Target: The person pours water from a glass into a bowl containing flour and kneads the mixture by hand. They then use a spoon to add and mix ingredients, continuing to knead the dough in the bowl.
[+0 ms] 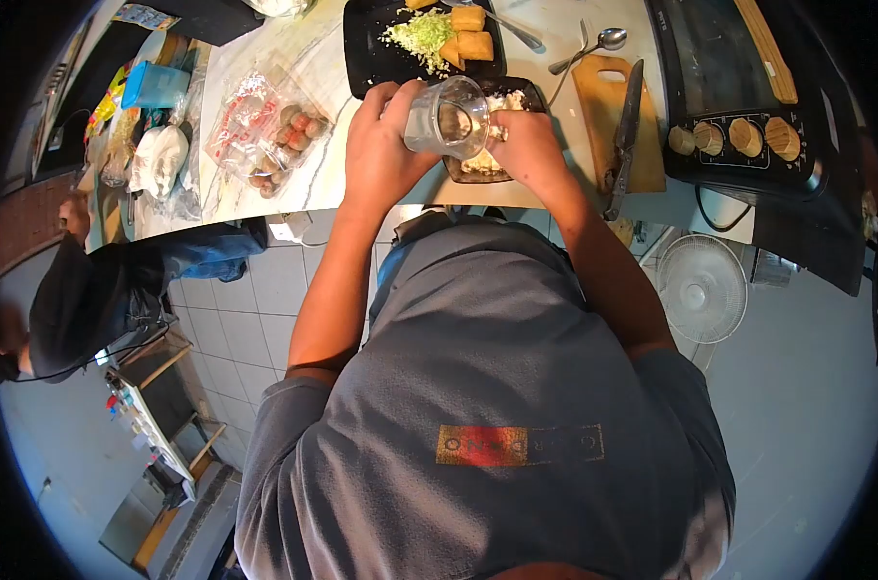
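My left hand (385, 140) is wrapped round a clear plastic cup (422, 126), tilted with its mouth toward my right hand. My right hand (534, 153) reaches over a small dark square dish (456, 175) of pale, crumbly food (484, 162). Its fingers are bent together beside the cup's rim, and their tips are partly hidden; what they pinch cannot be made out. Just beyond lies a black plate (366, 58) with chopped pale green vegetable (422, 41) and golden fried blocks (475, 45).
Right of the dish are a spoon (608, 40), a wooden cutting board (599, 116), a long knife (629, 135) and a black toaster oven (739, 87). On the left, a plastic bag (250, 116) lies by round brownish items (299, 126). Another person (101, 300) stands far left.
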The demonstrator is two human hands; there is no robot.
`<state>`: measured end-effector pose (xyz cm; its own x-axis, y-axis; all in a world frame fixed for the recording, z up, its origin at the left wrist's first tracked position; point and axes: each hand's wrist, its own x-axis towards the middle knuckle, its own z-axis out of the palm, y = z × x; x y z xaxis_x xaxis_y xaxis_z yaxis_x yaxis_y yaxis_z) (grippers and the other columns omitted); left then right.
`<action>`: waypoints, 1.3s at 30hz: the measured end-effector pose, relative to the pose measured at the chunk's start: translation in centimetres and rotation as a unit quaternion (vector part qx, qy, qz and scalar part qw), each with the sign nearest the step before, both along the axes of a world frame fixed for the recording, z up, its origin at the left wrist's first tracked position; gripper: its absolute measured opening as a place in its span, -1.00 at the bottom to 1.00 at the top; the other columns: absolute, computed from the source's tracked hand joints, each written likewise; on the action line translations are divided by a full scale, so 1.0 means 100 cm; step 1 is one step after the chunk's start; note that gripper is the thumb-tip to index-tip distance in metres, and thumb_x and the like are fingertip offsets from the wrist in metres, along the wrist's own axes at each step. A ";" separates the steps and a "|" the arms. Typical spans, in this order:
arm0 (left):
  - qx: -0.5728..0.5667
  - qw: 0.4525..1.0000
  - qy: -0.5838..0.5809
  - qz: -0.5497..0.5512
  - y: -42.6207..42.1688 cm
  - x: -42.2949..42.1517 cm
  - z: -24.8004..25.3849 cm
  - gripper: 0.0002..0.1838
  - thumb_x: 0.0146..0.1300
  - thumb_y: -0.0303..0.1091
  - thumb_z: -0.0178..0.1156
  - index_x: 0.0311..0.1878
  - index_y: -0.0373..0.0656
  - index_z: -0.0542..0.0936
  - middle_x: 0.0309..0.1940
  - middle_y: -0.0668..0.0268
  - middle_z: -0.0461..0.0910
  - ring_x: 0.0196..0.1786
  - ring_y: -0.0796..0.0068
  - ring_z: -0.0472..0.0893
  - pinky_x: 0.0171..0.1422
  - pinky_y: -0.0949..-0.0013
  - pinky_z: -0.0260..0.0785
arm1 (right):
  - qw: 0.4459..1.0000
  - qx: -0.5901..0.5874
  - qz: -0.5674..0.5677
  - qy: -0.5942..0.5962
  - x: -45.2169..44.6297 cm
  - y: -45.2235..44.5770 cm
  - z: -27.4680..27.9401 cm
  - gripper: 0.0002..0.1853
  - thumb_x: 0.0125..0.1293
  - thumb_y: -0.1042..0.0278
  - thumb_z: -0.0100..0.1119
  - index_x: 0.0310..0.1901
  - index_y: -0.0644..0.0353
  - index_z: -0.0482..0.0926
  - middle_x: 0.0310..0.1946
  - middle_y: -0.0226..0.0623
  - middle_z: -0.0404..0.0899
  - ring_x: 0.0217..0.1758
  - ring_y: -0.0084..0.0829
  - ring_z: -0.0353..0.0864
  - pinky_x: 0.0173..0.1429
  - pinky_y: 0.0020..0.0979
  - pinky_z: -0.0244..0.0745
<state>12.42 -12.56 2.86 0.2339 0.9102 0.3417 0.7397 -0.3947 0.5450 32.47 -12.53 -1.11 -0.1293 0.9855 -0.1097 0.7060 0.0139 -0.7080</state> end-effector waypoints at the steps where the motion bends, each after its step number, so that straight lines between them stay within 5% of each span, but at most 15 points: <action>1: 0.005 1.000 0.008 -0.002 0.000 0.000 0.000 -0.24 -0.30 -0.41 0.53 0.15 -0.13 0.54 0.01 0.09 0.53 0.01 0.02 0.56 0.08 0.15 0.44 | 1.000 0.000 -0.001 0.001 0.000 0.000 -0.001 -0.69 0.08 0.43 0.35 -0.08 0.18 0.71 -0.26 0.08 0.67 -0.13 0.04 0.67 0.07 -0.15 0.57; 13: 0.030 0.998 0.052 -0.012 0.004 0.001 -0.003 -0.27 -0.26 -0.40 0.51 0.14 -0.07 0.54 0.00 0.11 0.52 -0.01 0.02 0.55 0.08 0.12 0.41 | 0.999 0.008 -0.011 -0.044 0.002 0.001 -0.006 -0.71 0.09 0.25 0.39 -0.14 0.13 0.72 -0.32 0.04 0.67 -0.15 0.08 0.64 0.03 -0.07 0.54; 39: 0.024 0.996 0.084 0.008 0.008 -0.004 0.001 -0.25 -0.27 -0.41 0.48 0.16 -0.04 0.54 0.02 0.10 0.52 0.04 0.01 0.55 0.12 0.12 0.43 | 0.996 0.074 0.004 -0.048 -0.002 0.001 -0.010 -0.72 0.08 0.50 0.18 -0.13 0.20 0.70 -0.27 0.07 0.66 -0.11 0.04 0.66 0.07 -0.08 0.54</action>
<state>12.05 -11.79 2.93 0.2774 0.8978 0.3421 0.8256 -0.4048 0.3930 32.24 -12.40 -2.10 -0.1336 0.9907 0.0244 0.7696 0.1192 -0.6273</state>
